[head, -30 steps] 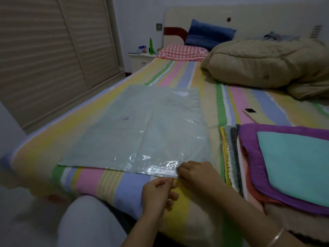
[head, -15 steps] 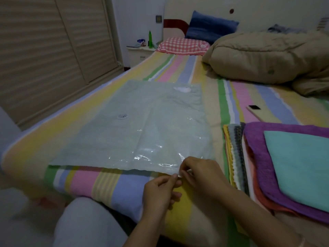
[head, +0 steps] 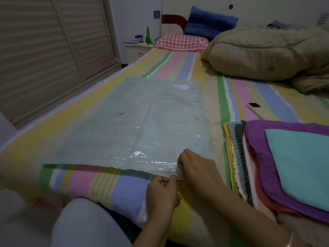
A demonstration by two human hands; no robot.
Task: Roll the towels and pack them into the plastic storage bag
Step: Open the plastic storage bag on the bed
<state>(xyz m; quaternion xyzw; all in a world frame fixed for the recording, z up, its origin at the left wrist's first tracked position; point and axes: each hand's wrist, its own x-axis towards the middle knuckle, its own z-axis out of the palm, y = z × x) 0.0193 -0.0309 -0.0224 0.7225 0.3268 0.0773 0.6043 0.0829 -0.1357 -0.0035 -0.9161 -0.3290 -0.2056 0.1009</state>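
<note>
A large clear plastic storage bag (head: 135, 125) lies flat on the striped bed, a round valve on its left half. My left hand (head: 162, 190) and my right hand (head: 195, 168) both pinch the bag's near edge at its right corner, fingers close together. To the right sits a stack of flat towels: a teal towel (head: 300, 164) on top, a purple towel (head: 256, 139) under it, orange and pink ones lower, and a striped towel (head: 235, 154) at the left side of the stack.
A beige quilt (head: 263, 54) is bunched at the far right of the bed. A phone (head: 253, 106) lies beyond the towels. A red checked pillow (head: 181, 41) and a blue pillow (head: 210, 22) are at the headboard. A nightstand (head: 137, 49) and sliding wardrobe doors stand left.
Both hands stay at the bag's near right corner; the fingers have drawn the edge slightly toward me. The view has shifted a little.
</note>
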